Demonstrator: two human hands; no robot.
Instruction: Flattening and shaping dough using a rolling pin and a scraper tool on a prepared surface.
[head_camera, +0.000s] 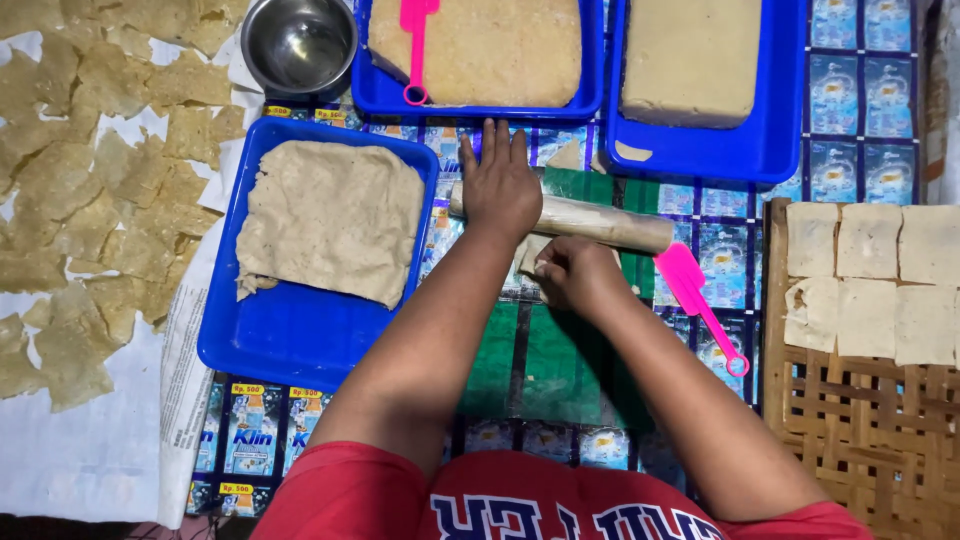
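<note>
Pressing one rolling pin (600, 222) under flat left hand (500, 185), right hand (570, 272) pinching dough (532, 252), three blue trays (300, 340), two pink scrapers (695, 290)

Your mat (560, 360) lies open near you; blue trays (300, 340) block left and far edges, woven rack (850, 420) the right.

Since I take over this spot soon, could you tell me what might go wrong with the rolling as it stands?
The left hand presses only one end of the rolling pin, so the dough piece may come out uneven. The right hand pinches that dough close to the pin and could get caught. The pink scraper lies beside the pin's far end and might be knocked.
</note>
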